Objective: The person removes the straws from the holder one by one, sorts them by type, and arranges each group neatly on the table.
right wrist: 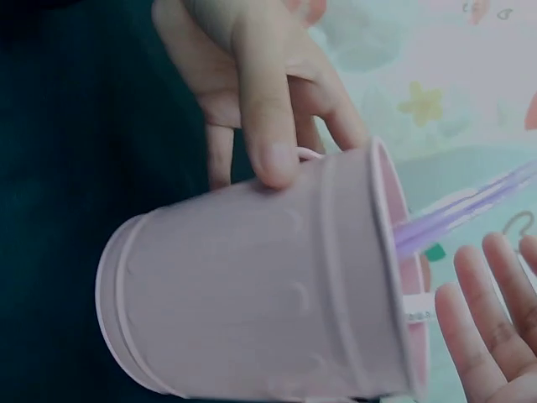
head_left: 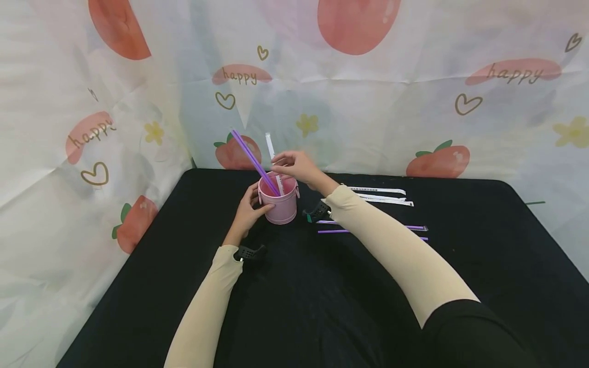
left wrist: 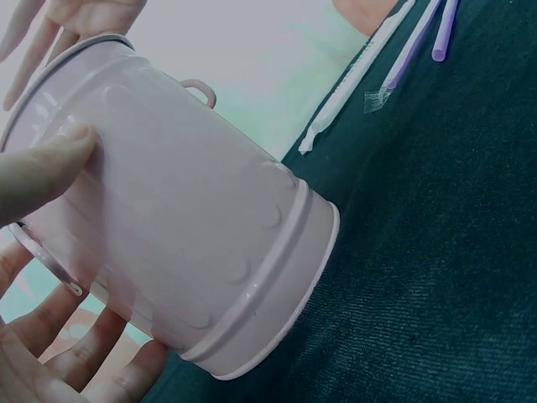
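A small pink metal bucket (head_left: 281, 210) with side handles stands on the table. My left hand (head_left: 245, 217) grips its left side, the thumb (left wrist: 50, 168) lying on the front wall and the other fingers behind. Purple straws (head_left: 248, 152) lean out of the bucket to the left. Beside them a white paper-wrapped straw (head_left: 269, 144) rises from the bucket. Over the rim, right by the white straw, is my right hand (head_left: 300, 167). Its fingers (right wrist: 478, 336) look extended in the right wrist view, with no grip on the straw visible.
Several white wrapped straws (head_left: 386, 199) lie to the right of the bucket, partly hidden by my right arm. Nearer to me are purple straws (head_left: 333, 231), some in clear wrappers. A black cloth (head_left: 294, 306) covers the table; a printed curtain (head_left: 368, 112) hangs behind.
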Demonstrator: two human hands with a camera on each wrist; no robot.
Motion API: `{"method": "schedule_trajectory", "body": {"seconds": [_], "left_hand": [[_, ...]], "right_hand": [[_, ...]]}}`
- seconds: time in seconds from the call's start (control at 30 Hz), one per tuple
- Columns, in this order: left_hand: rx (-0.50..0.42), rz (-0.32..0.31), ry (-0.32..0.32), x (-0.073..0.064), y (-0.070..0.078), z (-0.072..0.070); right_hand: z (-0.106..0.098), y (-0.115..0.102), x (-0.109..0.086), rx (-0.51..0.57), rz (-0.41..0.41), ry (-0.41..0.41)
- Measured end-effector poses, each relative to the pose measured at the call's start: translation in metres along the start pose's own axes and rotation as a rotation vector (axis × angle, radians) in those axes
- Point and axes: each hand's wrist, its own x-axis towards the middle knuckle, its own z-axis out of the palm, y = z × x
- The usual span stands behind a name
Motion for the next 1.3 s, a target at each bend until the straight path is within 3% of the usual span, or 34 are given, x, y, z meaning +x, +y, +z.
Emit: {"method": "schedule_trajectory", "body": {"seconds": [0.23, 0.73, 1.07, 1.3], "left_hand": [[0.010, -0.030, -0.030, -0.013, 0.030, 0.000], [-0.001, -0.045, -0.031, -0.015, 0.034, 0.001], [-0.003, -0.048, -0.023, -0.014, 0.033, 0.001], [0.001, -0.063, -0.023, -0.013, 0.031, 0.001]], "right_hand": [[0.012, 0.007, 0.003, 0.024, 0.032, 0.027], [0.022, 0.009, 0.007, -0.058, 0.075, 0.027], [0.022, 0.008, 0.007, -0.160, 0.054, -0.072], [0.023, 0.009, 0.006, -0.203, -0.013, -0.133]]}}
